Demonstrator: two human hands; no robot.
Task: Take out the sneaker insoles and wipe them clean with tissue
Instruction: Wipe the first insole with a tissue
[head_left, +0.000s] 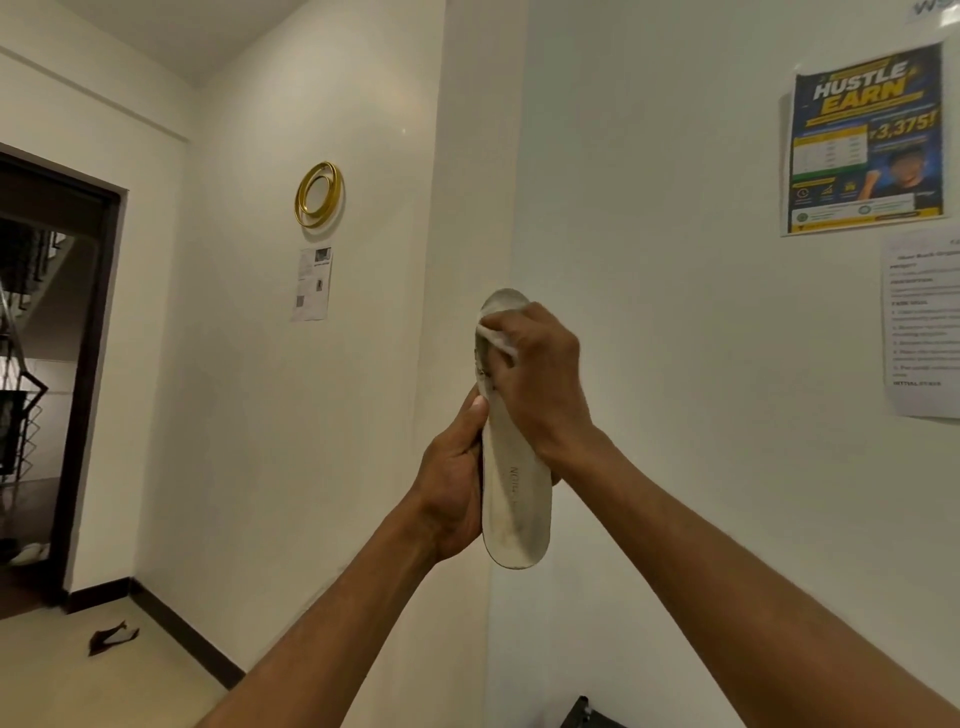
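insole held up and wiped against a pale wall

at the far left, a dark-framed doorway (78, 364) opens onto a dim space with metal railings. on the cream floor (62, 686) below it lies a small dark scrap (111, 637), near the dark skirting board (182, 631).

further right, on the side wall, hangs a round gold ring ornament (318, 194), and just beneath it a printed sheet (311, 283).

at the centre, both bare arms reach up and forward from the bottom of the view. the left hand (453, 488) is wrapped around the lower, heel half of a white insole (515, 499), thumb pressed along its left edge, fingers hidden behind it. the insole stands nearly upright in the air in front of the wall corner, its printed top face turned toward the camera, faint grey grime near the heel. the right hand (535, 374) is curled over the upper, toe half, fingers closed on a crumpled white tissue (496, 338) that is pressed against the insole's surface. only the rounded toe tip shows above that hand.

at the bottom edge, right of centre, a dark object (587, 714) pokes into view; what it is cannot be told.

on the right wall, a blue and yellow poster (865, 137) reads "hustle earn", with a white text notice (922, 322) below it at the frame edge.
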